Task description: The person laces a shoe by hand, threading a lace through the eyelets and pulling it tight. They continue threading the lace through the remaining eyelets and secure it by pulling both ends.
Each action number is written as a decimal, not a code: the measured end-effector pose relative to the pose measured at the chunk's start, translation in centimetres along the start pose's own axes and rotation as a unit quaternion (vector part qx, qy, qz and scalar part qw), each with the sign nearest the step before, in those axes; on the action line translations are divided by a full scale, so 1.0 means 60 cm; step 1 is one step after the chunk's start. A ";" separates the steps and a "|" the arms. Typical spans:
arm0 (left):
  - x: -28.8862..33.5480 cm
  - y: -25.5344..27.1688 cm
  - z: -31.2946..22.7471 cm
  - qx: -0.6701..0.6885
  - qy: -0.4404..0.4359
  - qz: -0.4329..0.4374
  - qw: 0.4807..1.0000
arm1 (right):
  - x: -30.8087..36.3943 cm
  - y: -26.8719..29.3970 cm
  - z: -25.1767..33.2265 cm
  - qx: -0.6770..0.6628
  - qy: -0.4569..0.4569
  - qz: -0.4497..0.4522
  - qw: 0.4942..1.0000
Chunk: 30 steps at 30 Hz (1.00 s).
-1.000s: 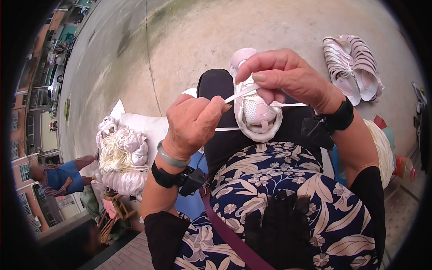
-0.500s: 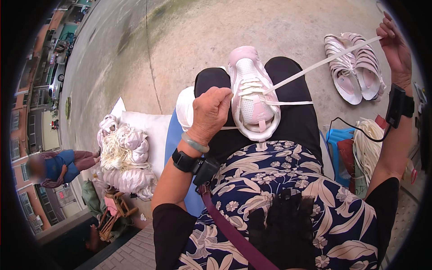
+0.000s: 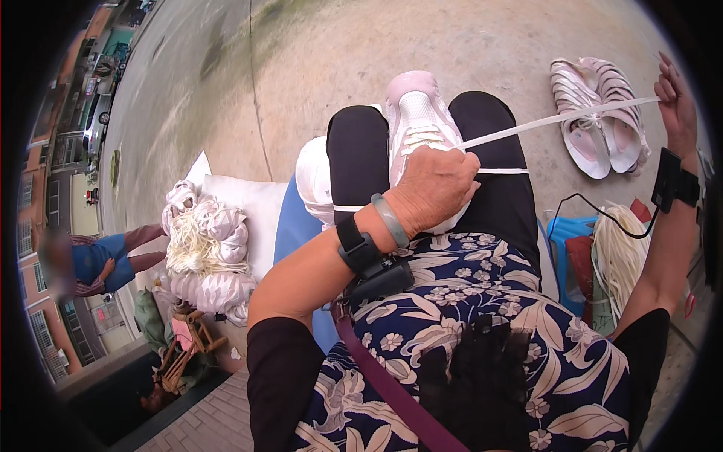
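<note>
A pink and white sneaker (image 3: 421, 105) rests between my knees, its toe pointing away from me and cream laces crossing its tongue. My left hand (image 3: 437, 184) lies over its opening, fingers curled closed at its right eyelet edge; the fingertips are partly hidden. From there a flat white shoelace (image 3: 561, 119) runs taut to the right. Its far end is pinched in my right hand (image 3: 679, 109), raised at the right edge with some fingers pointing up. Another stretch of lace lies across my right thigh.
Strapped pink-white shoe uppers (image 3: 599, 113) lie on the concrete at right. Below them stand a blue container (image 3: 566, 230) and a hank of cream laces (image 3: 619, 248). Bundled uppers and laces (image 3: 203, 245) are heaped at left. Another person (image 3: 109, 260) is farther left, near wooden stools (image 3: 188, 346).
My left hand has moved right, from beside the sneaker to over its opening. My right hand has shifted slightly outward and down, keeping the shoelace stretched.
</note>
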<state>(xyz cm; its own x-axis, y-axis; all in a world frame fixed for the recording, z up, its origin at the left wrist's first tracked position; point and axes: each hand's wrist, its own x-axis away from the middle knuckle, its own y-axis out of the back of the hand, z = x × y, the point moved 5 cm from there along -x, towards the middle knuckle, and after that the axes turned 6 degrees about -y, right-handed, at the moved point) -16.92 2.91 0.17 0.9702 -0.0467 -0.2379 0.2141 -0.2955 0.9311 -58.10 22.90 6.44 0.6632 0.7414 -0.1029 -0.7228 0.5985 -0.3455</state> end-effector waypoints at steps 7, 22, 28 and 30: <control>-0.017 -0.040 -0.017 -0.075 0.000 0.081 0.994 | 0.012 -0.015 -0.030 0.002 -0.051 -0.125 0.991; -0.027 -0.042 -0.038 0.024 -0.061 0.027 0.997 | 0.083 -0.240 -0.264 0.056 -0.236 0.045 0.969; -0.031 -0.021 -0.036 0.064 -0.058 0.018 0.996 | 0.109 -0.328 -0.307 0.088 -0.283 0.121 0.947; -0.030 -0.005 -0.036 0.080 -0.060 0.010 0.995 | 0.121 -0.345 -0.319 0.132 -0.305 0.132 0.934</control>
<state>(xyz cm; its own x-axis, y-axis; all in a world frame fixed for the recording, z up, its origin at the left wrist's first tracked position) -18.45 5.12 0.93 0.9513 -0.1647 -0.2605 0.1651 -0.4413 0.8820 -34.56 10.09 -5.02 0.2779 0.8606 0.4267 -0.9217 0.3641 -0.1341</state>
